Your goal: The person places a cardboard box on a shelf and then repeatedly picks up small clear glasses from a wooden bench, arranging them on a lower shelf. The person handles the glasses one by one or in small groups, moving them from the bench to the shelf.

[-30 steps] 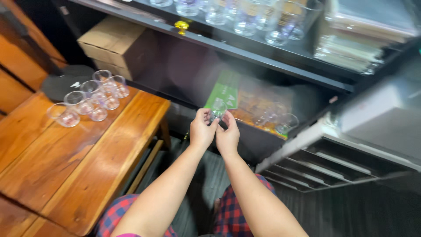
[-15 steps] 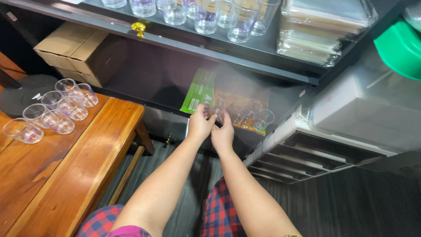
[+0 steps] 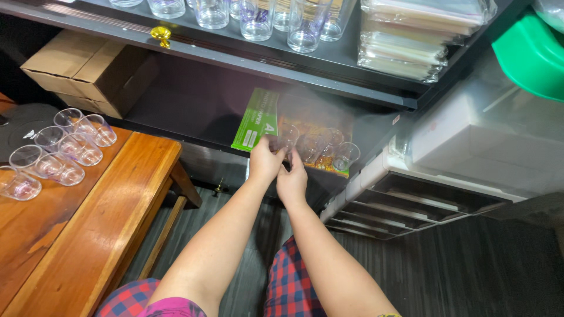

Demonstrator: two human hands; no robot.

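My left hand (image 3: 264, 159) and my right hand (image 3: 291, 181) are side by side at the front of a lower dark shelf (image 3: 194, 126). Together they hold a small clear glass cup (image 3: 287, 138) at the shelf's edge. Just right of it, several more clear cups (image 3: 329, 149) stand on an orange sheet inside the shelf. A green paper pack (image 3: 256, 120) lies behind my left hand.
A wooden table (image 3: 88, 223) at the left carries several clear cups (image 3: 56, 152). Tall glasses (image 3: 258, 17) line the upper shelf beside stacked plastic packs (image 3: 411, 41). Cardboard boxes (image 3: 82, 64), a grey drawer unit (image 3: 423, 205) and a green container (image 3: 529, 58) surround.
Both hands have carried the cup forward and slightly left, from open air to the lower shelf's edge near the other cups. The view has shifted right.
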